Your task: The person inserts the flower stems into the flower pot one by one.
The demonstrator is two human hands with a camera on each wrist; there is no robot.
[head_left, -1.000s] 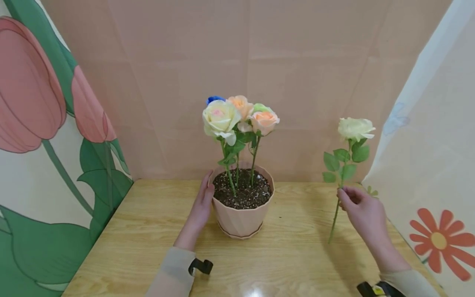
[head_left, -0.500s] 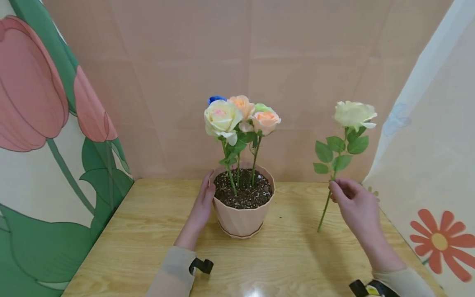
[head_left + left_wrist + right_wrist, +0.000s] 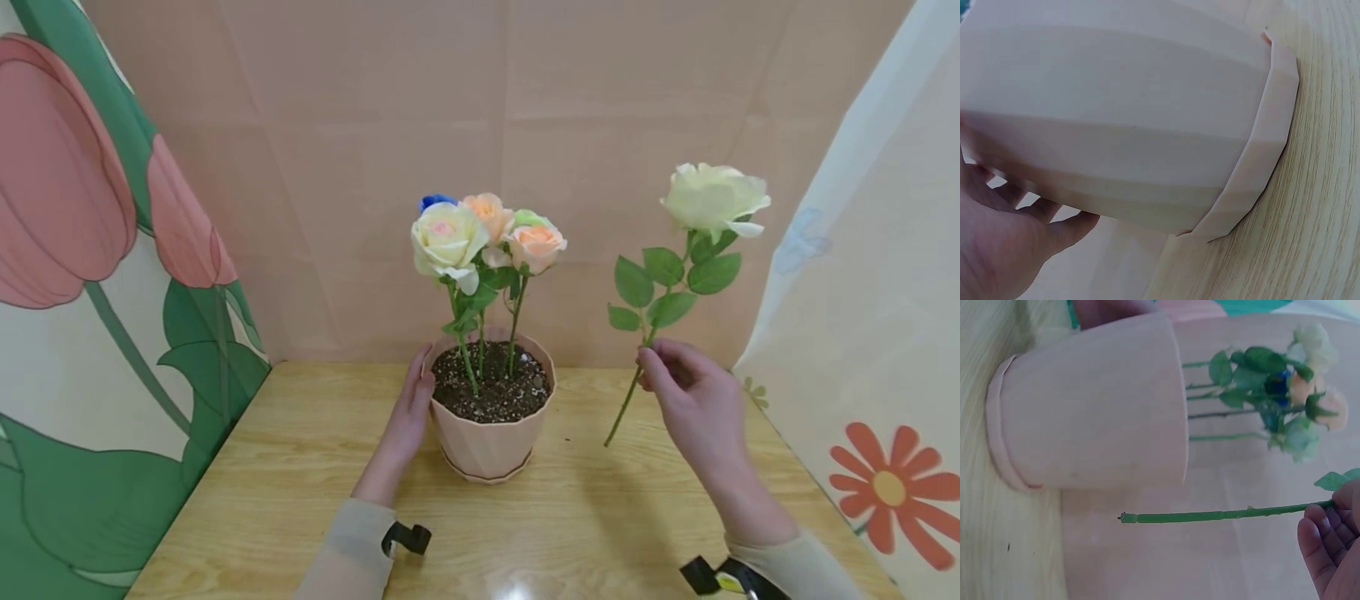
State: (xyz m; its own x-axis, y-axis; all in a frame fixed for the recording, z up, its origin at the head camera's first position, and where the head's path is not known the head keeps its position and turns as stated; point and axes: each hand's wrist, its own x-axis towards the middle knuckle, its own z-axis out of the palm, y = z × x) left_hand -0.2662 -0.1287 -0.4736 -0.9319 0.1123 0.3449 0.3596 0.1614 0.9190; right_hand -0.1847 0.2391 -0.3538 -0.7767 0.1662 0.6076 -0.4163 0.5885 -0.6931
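A pink faceted flowerpot [image 3: 491, 448] filled with dark soil [image 3: 517, 398] stands upright on its saucer. Several roses rise from the soil: a cream rose [image 3: 448, 237], a peach rose [image 3: 537, 242], another peach, a pale green and a blue one. My left hand [image 3: 411, 404] rests along the pot's left side, fingers spread against its wall in the left wrist view. To the right of the pot, my right hand [image 3: 701, 408] pinches the green stem of a white rose [image 3: 716, 200] between thumb and fingers. Its bloom leans right. The bare stem end [image 3: 1127, 517] hangs beside the pot, apart from it.
The wooden table [image 3: 285, 467] ends at a pinkish backdrop [image 3: 360, 167]. A tulip-printed panel [image 3: 60, 183] borders the left, and a pale panel with a red flower print [image 3: 888, 487] borders the right.
My right hand has moved left and upward with the white rose, bringing the stem's lower end closer to the pot. The left hand and the pot have stayed put.
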